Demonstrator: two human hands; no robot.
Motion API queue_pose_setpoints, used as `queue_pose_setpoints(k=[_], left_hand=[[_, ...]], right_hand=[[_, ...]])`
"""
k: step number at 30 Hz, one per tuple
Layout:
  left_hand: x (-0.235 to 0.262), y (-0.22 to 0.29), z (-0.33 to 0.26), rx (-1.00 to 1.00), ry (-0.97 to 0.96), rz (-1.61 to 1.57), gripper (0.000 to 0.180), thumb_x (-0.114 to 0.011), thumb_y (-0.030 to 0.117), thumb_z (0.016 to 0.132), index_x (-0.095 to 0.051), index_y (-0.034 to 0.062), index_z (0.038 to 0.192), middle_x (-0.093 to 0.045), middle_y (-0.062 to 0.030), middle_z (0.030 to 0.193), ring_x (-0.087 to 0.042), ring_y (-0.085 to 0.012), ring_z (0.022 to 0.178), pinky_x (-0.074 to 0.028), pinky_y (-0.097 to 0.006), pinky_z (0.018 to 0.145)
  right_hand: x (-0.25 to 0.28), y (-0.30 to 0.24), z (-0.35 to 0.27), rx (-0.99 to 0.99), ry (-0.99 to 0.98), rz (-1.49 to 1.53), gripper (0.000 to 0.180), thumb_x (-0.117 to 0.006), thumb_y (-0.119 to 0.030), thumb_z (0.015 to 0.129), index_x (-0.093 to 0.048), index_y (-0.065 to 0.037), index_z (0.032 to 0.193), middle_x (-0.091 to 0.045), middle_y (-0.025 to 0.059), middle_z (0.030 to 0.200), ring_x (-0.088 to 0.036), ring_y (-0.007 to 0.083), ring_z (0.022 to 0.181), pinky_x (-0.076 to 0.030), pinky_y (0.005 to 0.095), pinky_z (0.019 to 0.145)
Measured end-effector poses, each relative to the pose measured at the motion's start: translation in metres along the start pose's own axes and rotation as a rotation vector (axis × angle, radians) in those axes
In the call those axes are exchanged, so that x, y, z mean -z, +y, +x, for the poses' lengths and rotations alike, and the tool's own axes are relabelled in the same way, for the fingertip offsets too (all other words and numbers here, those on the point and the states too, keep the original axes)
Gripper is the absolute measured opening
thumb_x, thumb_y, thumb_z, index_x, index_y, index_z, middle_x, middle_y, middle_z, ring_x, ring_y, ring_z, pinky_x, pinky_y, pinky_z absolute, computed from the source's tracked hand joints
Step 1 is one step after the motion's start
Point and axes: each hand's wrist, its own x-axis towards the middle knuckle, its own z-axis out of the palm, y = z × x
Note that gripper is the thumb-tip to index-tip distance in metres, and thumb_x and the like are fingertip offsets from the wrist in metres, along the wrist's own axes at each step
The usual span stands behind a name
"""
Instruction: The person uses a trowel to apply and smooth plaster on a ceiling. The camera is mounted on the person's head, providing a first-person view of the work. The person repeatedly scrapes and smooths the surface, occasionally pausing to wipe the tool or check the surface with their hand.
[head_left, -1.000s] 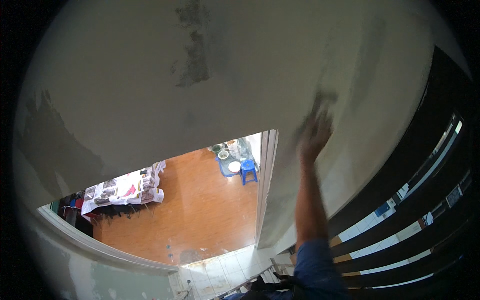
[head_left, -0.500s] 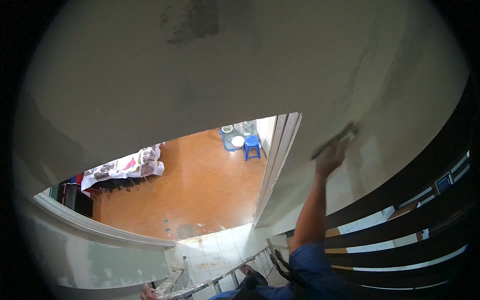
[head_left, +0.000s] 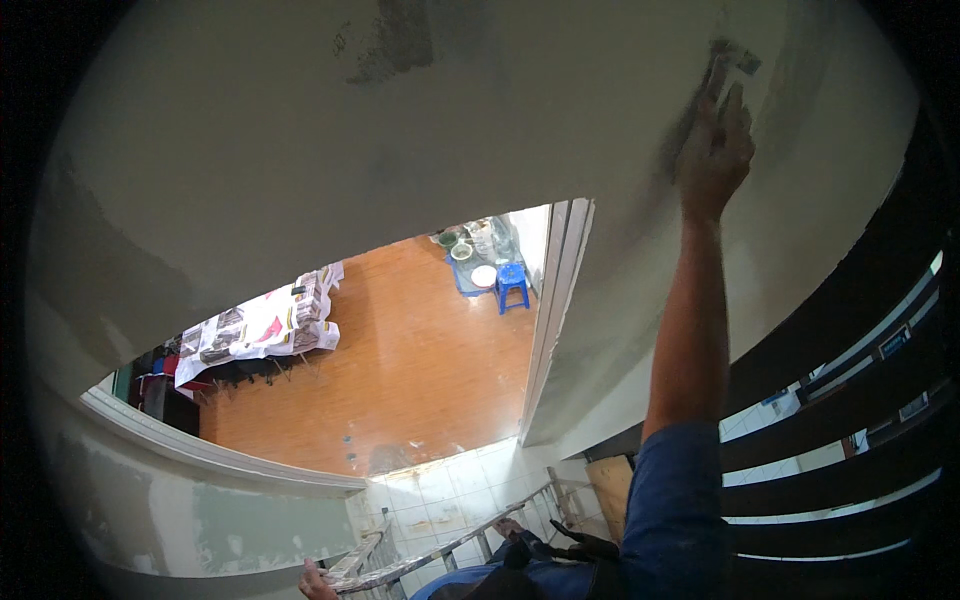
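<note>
One tool [head_left: 717, 76], right hand [head_left: 716, 162] — ample wall [head_left: 540, 130] around; doorframe [head_left: 560, 285] well apart

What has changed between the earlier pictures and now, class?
The right hand moved down along the wall, then up and rightward past its first height, carrying the flat tool. It neither took up nor let go of anything. The blue stool and door frame stayed put.
</note>
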Motion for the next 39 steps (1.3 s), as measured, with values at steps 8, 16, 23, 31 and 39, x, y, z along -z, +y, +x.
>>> queue_pose_setpoints(k=[8, 16, 23, 31, 39], left_hand=[[0.013, 0.044, -0.005, 0.378, -0.033, -0.474, 0.037, -0.064, 0.032, 0.091, -0.067, -0.0029, 0.078, -0.051, -0.0017, 0.064, -0.045, -0.0145, 0.057, -0.038, -0.03, 0.05], [0.011, 0.027, -0.009, 0.088, 0.044, -0.114, 0.045, -0.062, 0.041, 0.091, -0.063, 0.0017, 0.069, -0.049, -0.0012, 0.06, -0.042, -0.0125, 0.054, -0.033, -0.029, 0.048], [0.004, 0.045, -0.001, 0.188, 0.036, -0.109, 0.033, -0.058, 0.031, 0.091, -0.063, 0.0016, 0.078, -0.056, -0.0035, 0.069, -0.044, -0.0145, 0.058, -0.035, -0.032, 0.05], [-0.031, 0.074, 0.015, 0.107, -0.012, -0.094, 0.04, -0.061, 0.039, 0.091, -0.062, 0.0025, 0.076, -0.055, -0.004, 0.069, -0.045, -0.0152, 0.059, -0.035, -0.035, 0.052], [-0.036, 0.084, 0.02, 0.144, -0.051, -0.051, 0.041, -0.06, 0.041, 0.091, -0.062, 0.002, 0.077, -0.056, -0.0045, 0.07, -0.046, -0.0155, 0.06, -0.036, -0.035, 0.053]], right_hand=[[0.011, 0.102, -0.268, -0.611, -0.036, 0.094, 0.058, -0.048, -0.036, 0.101, -0.039, 0.003, 0.144, -0.042, 0.0259, 0.145, -0.046, 0.0417, 0.129, -0.038, 0.0451, 0.107], [0.011, 0.029, -0.046, 0.015, 0.119, -0.078, 0.054, -0.048, -0.035, 0.1, -0.047, 0.005, 0.137, -0.052, 0.0249, 0.135, -0.05, 0.0428, 0.121, -0.033, 0.0481, 0.106], [0.002, 0.08, -0.033, 0.028, -0.048, -0.425, 0.057, -0.055, -0.032, 0.097, -0.044, 0.007, 0.137, -0.048, 0.0311, 0.136, -0.047, 0.044, 0.123, -0.036, 0.0511, 0.1], [0.02, 0.115, -0.314, -0.632, -0.082, -0.079, 0.052, -0.062, -0.022, 0.092, -0.049, 0.011, 0.13, -0.059, 0.0281, 0.117, -0.053, 0.0444, 0.113, -0.043, 0.0451, 0.093], [0.02, 0.026, -0.063, -0.116, 0.184, -0.048, 0.048, -0.058, -0.023, 0.094, -0.052, 0.007, 0.131, -0.054, 0.0331, 0.125, -0.048, 0.0476, 0.119, -0.036, 0.054, 0.098]])
